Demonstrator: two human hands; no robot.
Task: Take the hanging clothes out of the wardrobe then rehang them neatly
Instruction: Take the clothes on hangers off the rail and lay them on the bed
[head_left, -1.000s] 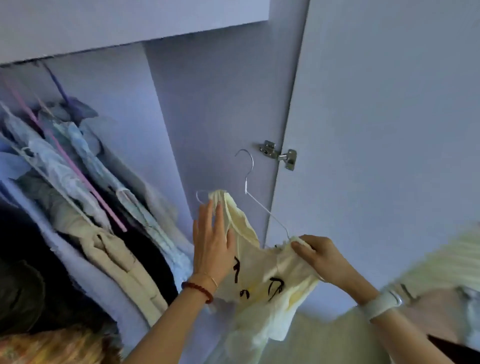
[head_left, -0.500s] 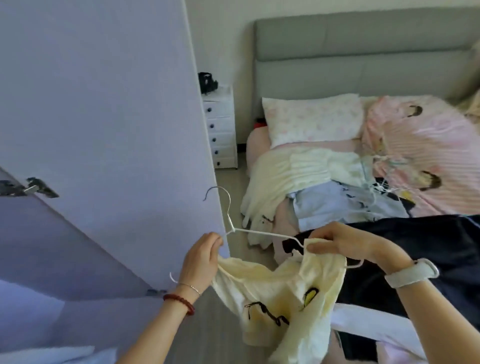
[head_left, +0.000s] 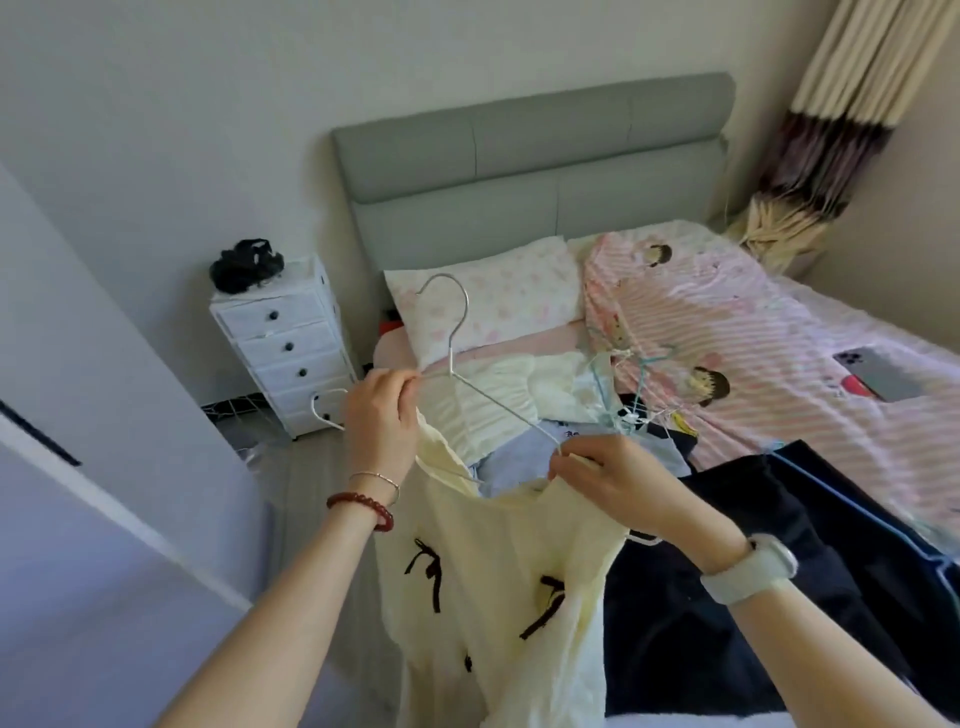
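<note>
A pale yellow garment (head_left: 498, 582) with black bow marks hangs on a white wire hanger (head_left: 457, 364), held up in front of me over the bed's near edge. My left hand (head_left: 382, 421) pinches the hanger's left arm together with the garment's shoulder. My right hand (head_left: 608, 478) pinches the hanger's right arm and the other shoulder of the garment. A heap of removed clothes (head_left: 524, 400) lies on the bed, cream and light blue pieces with several hangers tangled among them, and a dark navy garment (head_left: 779, 597) lies beside it.
The lilac wardrobe door (head_left: 78, 441) stands at the left. A white drawer unit (head_left: 285, 348) sits by the grey headboard (head_left: 535, 156). The bed carries a pillow (head_left: 498, 301), a pink striped cover (head_left: 753, 338) and a phone (head_left: 878, 371). A curtain (head_left: 831, 119) hangs at the right.
My view has swung from the wardrobe interior to the bed. Both hands have carried the yellow garment on its hanger out of the wardrobe and raised it over the bed.
</note>
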